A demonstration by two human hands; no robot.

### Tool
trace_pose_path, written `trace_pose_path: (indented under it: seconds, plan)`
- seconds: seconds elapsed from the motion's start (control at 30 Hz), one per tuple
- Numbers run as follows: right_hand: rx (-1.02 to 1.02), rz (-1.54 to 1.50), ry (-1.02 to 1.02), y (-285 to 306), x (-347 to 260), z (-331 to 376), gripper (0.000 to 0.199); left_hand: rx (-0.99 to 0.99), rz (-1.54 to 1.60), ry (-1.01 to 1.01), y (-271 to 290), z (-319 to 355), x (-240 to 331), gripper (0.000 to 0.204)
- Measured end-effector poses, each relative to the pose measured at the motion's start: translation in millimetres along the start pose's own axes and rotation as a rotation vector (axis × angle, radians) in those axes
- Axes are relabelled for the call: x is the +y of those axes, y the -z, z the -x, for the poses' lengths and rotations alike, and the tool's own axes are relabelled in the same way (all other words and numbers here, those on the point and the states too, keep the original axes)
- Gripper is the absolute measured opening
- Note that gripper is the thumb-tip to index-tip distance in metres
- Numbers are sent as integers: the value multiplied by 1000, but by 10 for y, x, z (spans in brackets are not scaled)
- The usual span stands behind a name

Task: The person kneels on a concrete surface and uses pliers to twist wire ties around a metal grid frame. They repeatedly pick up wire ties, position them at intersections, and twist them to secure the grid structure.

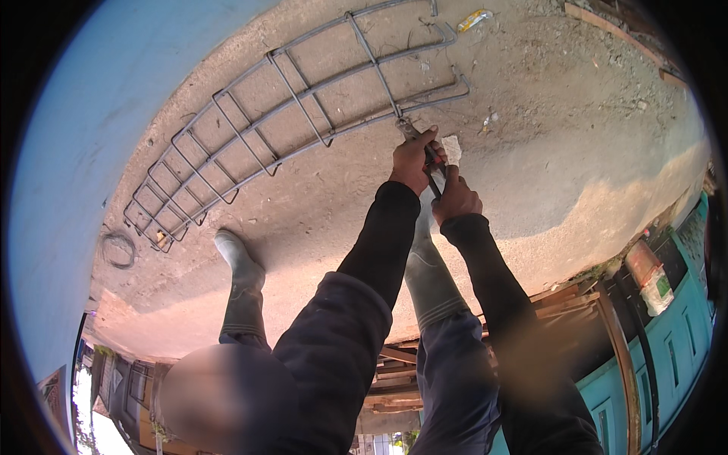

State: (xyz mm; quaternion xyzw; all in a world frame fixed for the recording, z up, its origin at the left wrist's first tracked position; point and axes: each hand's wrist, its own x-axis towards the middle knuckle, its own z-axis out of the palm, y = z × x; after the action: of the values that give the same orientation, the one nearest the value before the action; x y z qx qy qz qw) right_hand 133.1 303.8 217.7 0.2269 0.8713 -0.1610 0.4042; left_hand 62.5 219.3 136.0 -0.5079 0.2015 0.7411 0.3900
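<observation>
A pair of pliers [435,160] is held in both my hands, its jaws at a joint on the near bar of a steel rebar cage [307,92]. My left hand [411,162] is wrapped round the tool close to its head. Lower down and to the right, my right hand [457,199] grips the handle end. The cage lies on the ground, long bars joined by several rectangular stirrups, its open bar ends at the right. Whether the jaws pinch a tie wire there is too small to tell.
A wire coil [119,250] lies beyond the cage's left end. My boots [241,262] stand on the near side. A yellow wrapper [475,20] and a pale scrap [451,149] lie on the ground. Blue wall [76,129] left; timber [394,379] and turquoise panels [675,341] nearby.
</observation>
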Motion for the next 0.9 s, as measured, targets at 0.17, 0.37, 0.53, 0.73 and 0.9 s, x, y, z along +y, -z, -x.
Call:
trace_pose_path:
  seconds: [0.17, 0.37, 0.53, 0.73, 0.9]
  plan:
    - [-788, -1193, -226, 4, 293, -257, 42, -34, 4, 75, 68, 20, 69, 25]
    - [-624, -949, -213, -146, 134, -178, 23, 281, -245, -11, -33, -45, 55, 33]
    - [-635, -1042, -360, -110, 72, -135, 12, 317, -393, -19, -44, 16, 64, 32]
    - [-1051, -1633, -377, -181, 301, -171, 26, 10, -223, 88, -40, 323, 225, 26]
    - [-914, -1383, -333, -144, 185, -178, 33, -66, -218, 119, 160, 19, 185, 23]
